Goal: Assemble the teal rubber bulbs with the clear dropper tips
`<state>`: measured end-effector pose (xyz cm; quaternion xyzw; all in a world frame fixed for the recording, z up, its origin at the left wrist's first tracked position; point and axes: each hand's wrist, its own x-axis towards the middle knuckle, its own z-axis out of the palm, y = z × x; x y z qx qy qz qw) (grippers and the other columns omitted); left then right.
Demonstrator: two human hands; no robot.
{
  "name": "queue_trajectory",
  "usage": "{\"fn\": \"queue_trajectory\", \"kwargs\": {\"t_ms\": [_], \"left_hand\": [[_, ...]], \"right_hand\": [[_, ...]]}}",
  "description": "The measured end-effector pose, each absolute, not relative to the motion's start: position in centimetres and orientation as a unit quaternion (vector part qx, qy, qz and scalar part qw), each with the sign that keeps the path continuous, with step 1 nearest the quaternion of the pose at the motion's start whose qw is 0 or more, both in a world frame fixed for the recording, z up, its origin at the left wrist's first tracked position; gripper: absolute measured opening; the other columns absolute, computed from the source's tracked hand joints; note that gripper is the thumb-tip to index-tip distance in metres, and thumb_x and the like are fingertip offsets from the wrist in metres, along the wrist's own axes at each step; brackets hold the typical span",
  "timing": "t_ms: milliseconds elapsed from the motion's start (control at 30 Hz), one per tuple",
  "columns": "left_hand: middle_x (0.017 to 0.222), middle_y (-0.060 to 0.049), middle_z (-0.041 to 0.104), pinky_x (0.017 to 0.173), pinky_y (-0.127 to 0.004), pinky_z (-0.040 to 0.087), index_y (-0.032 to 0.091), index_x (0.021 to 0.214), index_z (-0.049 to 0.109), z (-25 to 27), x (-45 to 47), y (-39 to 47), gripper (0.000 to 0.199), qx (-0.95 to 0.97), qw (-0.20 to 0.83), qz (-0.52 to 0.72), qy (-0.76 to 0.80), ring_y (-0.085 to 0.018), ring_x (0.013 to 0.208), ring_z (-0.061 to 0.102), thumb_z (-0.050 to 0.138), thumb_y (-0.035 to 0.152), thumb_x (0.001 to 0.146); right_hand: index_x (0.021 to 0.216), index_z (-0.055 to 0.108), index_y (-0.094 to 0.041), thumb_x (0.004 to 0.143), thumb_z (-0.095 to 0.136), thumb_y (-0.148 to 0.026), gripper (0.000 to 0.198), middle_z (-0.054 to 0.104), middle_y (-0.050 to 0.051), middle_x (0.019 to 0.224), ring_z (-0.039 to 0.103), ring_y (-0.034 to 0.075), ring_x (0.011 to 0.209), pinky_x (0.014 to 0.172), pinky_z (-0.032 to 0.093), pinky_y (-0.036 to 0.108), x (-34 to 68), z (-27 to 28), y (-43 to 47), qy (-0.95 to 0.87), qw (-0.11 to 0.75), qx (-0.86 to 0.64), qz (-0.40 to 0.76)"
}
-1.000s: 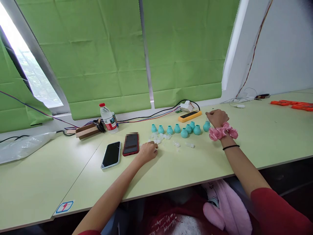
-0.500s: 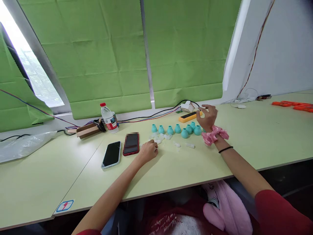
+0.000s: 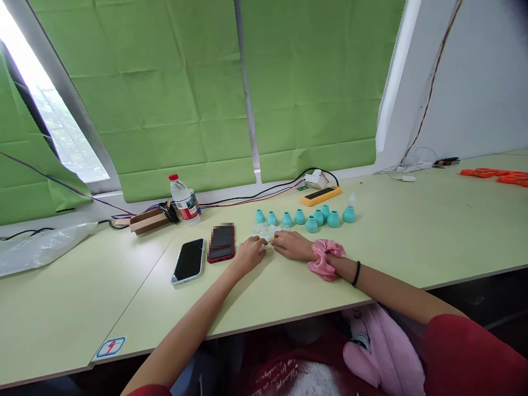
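Note:
Curled on the table beside the phones is my left hand (image 3: 250,254), fingers closed. My right hand (image 3: 292,245) lies close by on its right, palm down, fingertips drawn together near those of the left. Whatever the fingers hold is hidden or too small to name. Small translucent plastic pieces (image 3: 274,230) lie just beyond the fingertips, partly covered by the hands. Behind them stand several teal squeeze bulbs (image 3: 311,224) with open necks. The rightmost teal bulb (image 3: 348,215) has a translucent pointed nozzle (image 3: 351,200) upright in its neck.
A white-edged phone (image 3: 188,262) and a red-cased phone (image 3: 221,242) lie left of my hands. Further back are a capped water bottle (image 3: 183,201), a cardboard tray (image 3: 149,220), cables and a yellow power strip (image 3: 322,196). Orange objects (image 3: 513,178) lie far right.
My right hand has come down and left from the rightmost bulb to beside my left hand. That bulb now shows with a nozzle standing in it. My left hand has barely moved.

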<state>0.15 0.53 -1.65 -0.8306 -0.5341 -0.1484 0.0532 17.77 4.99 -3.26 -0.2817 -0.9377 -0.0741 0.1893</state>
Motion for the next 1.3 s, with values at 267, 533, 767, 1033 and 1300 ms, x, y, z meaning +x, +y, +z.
{"fn": "queue_trajectory", "kwargs": {"t_ms": [267,533,767,1033,1300], "left_hand": [[0.105,-0.006,0.051,0.074,-0.028,0.043,0.022,0.104,0.051,-1.6,-0.3,0.9,0.028,-0.827,0.131,-0.195,-0.511,-0.019,0.098,0.044,0.037,0.021,0.08],[0.124,-0.017,0.035,0.084,-0.045,0.034,0.017,0.121,0.033,-3.0,-0.4,1.1,0.043,-0.825,0.167,-0.117,-0.528,-0.029,0.105,0.041,0.032,0.035,0.082],[0.123,-0.012,0.04,0.087,-0.036,0.037,0.018,0.12,0.036,-3.3,-0.7,1.7,0.041,-0.865,0.081,-0.154,-0.471,-0.022,0.105,0.046,0.035,0.016,0.079],[0.105,-0.007,0.056,0.087,-0.029,0.039,0.015,0.1,0.056,-3.0,-0.3,2.0,0.03,-0.835,-0.033,-0.298,-0.461,-0.018,0.097,0.051,0.05,0.019,0.071],[0.088,-0.007,0.056,0.078,-0.03,0.041,0.017,0.086,0.062,-2.5,0.0,1.3,0.025,-0.819,0.039,-0.245,-0.518,-0.019,0.09,0.049,0.04,0.013,0.074]], "right_hand": [[0.083,0.061,-0.014,0.076,0.045,-0.013,0.018,0.057,0.007,0.08,0.052,0.016,0.076,0.07,0.039,0.028,18.1,-3.4,5.8,-0.932,0.226,-0.284,-0.023],[0.082,0.061,-0.019,0.069,0.048,-0.008,0.022,0.059,0.007,0.073,0.052,0.017,0.067,0.066,0.042,0.029,18.3,-3.1,5.6,-0.905,0.271,-0.327,0.012],[0.079,0.062,-0.015,0.065,0.048,-0.003,0.023,0.059,0.007,0.076,0.052,0.015,0.066,0.064,0.042,0.026,18.3,-3.1,5.9,-0.896,0.283,-0.343,0.023],[0.074,0.063,-0.01,0.061,0.048,-0.002,0.022,0.061,0.005,0.07,0.053,0.01,0.057,0.058,0.043,0.022,17.9,-3.5,6.1,-0.877,0.346,-0.323,0.081],[0.072,0.062,-0.014,0.064,0.047,-0.005,0.018,0.06,0.004,0.075,0.055,0.01,0.064,0.055,0.047,0.02,17.6,-3.0,5.0,-0.857,0.428,-0.241,0.153]]}}
